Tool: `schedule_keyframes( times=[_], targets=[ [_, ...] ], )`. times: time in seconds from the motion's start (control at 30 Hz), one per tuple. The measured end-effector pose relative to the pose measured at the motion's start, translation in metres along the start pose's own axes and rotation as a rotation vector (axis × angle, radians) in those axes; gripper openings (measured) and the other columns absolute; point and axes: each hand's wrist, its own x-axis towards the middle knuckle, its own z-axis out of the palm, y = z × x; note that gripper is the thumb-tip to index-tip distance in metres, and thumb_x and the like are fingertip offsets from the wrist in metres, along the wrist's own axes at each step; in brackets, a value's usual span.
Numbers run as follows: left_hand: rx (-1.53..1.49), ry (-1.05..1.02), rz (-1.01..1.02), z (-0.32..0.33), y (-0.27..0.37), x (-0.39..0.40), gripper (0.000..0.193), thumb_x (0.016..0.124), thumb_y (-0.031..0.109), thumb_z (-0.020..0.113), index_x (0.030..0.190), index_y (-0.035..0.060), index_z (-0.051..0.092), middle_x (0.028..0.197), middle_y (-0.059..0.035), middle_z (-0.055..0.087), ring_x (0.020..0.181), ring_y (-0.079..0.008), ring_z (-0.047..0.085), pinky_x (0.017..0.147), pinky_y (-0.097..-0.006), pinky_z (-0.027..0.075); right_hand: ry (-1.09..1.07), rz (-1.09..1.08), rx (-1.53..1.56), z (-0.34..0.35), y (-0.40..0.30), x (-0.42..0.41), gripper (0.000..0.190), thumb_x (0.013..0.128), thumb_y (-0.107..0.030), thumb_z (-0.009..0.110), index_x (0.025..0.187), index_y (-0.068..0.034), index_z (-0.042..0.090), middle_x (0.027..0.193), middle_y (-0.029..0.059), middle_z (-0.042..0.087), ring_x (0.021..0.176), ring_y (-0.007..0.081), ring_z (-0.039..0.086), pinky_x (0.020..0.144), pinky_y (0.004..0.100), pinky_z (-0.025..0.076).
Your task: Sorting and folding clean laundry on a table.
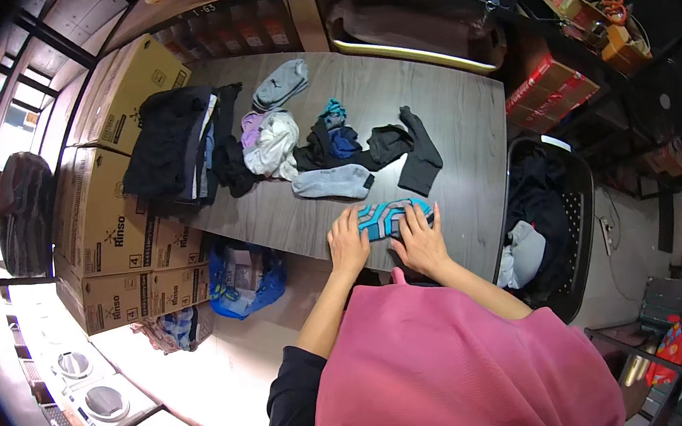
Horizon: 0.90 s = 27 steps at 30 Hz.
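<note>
A turquoise and grey patterned sock (384, 218) lies flat near the front edge of a grey wood-grain table (463, 131). My left hand (349, 241) touches its left end, and my right hand (420, 239) rests with spread fingers on its right end. Just beyond lie a light grey sock (333, 184) with a dark end and a long dark grey sock (419, 158). Crumpled dark socks (388, 144), a blue piece (343, 142) and a white bundled cloth (274, 145) sit farther back. A grey pair of socks (281, 85) lies near the far edge.
Folded dark clothes (169, 147) are stacked at the table's left, beside cardboard cartons (105, 219). A black laundry basket (583, 231) with clothes stands at the right. A blue bag (251, 303) is on the floor at left. A shelf (312, 22) borders the table's far side.
</note>
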Motion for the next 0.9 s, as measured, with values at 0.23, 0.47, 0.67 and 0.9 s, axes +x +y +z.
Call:
schedule_keyframes(
  times=[0.23,0.47,0.67,0.9],
  targets=[
    [0.065,-0.077,-0.141,-0.017,0.004,0.047,0.033,0.070,0.014,0.069,0.100,0.0070,0.056,0.098,-0.0108,0.052,0.101,-0.0317,0.050,0.082,-0.0448,0.040,0.027,-0.174,0.159,0.016,0.006,-0.003,0.061,0.089,-0.051,0.049,0.143,-0.027,0.037,0.152,0.0084,0.025,0.142,0.0328,0.016,0.108,0.0656,0.009],
    [-0.071,0.139,0.171,-0.025,-0.015,0.150,0.018,0.078,0.005,0.060,0.096,0.0056,0.061,0.095,-0.0099,0.061,0.094,-0.0310,0.055,0.079,-0.0414,0.043,-0.050,-0.130,0.168,0.023,0.007,-0.001,0.061,0.089,-0.054,0.047,0.144,-0.032,0.033,0.155,0.0050,0.021,0.144,0.0319,0.013,0.108,0.0661,0.007],
    [-0.077,0.041,0.342,0.005,-0.045,0.205,0.019,0.084,0.008,0.057,0.102,0.0043,0.061,0.102,-0.0126,0.064,0.099,-0.0329,0.059,0.083,-0.0448,0.047,-0.220,0.011,0.352,0.004,-0.002,0.009,0.056,0.090,-0.049,0.049,0.142,-0.035,0.037,0.155,0.0012,0.021,0.144,0.0291,0.013,0.109,0.0654,0.005],
    [0.289,-0.014,0.147,0.020,-0.050,0.226,0.022,0.072,0.016,0.066,0.090,0.0016,0.064,0.095,-0.0166,0.061,0.090,-0.0356,0.060,0.077,-0.0462,0.049,-0.264,0.127,0.518,0.002,0.000,0.010,0.056,0.086,-0.040,0.058,0.139,-0.032,0.043,0.155,-0.0016,0.021,0.144,0.0294,0.012,0.109,0.0651,0.003]
  ],
)
